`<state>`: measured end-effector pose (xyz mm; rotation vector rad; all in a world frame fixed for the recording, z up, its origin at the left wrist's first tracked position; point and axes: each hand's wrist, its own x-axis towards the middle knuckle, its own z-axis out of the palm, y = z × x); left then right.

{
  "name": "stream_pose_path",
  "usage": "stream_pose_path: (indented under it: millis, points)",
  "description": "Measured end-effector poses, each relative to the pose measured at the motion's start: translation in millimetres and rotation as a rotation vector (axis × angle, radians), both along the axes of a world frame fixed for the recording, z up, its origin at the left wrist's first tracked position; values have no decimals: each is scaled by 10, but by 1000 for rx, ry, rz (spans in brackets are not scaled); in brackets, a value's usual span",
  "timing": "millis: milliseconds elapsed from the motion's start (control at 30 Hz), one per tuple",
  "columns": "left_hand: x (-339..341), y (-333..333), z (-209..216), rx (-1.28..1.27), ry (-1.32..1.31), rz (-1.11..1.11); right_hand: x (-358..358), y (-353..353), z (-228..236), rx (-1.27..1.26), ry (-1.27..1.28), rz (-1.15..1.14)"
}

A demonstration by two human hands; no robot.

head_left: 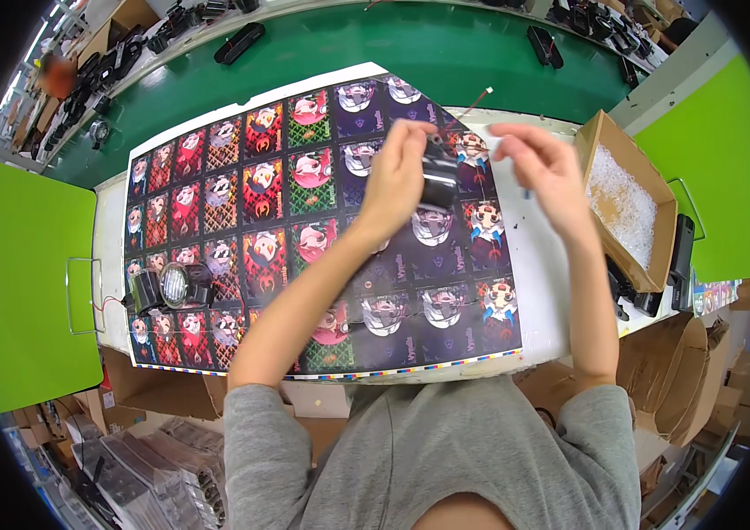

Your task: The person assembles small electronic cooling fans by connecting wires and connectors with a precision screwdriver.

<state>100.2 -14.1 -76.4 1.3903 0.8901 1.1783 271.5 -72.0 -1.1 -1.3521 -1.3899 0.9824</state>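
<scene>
At the left of the frame, a black boxy device with a round clear lens [175, 284] is seen resting on a glossy sheet printed with cartoon figures [304, 291]. Right of centre, a shiny black rounded housing [439, 183] is held above the sheet by the left hand [400, 172], its fingers closed around one side. It is judged light, stiff and somewhat slippery, best gripped by its sides. Farther right, the right hand [541, 163] is loosely curled, fingers parted; whether anything small is pinched cannot be told. Beside it, an open brown cardboard box of clear pellets [627, 212] is seen.
</scene>
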Motion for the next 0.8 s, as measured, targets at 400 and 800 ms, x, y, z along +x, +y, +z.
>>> stream_pose_path:
  millis: [400,800]
  points:
    - [-1208,694,497,429,983,456,749,-486,293,147,-853,-427]
    - [-2731,-1159,735,100,1518,306,1281,-489,16,-265,-964,-118]
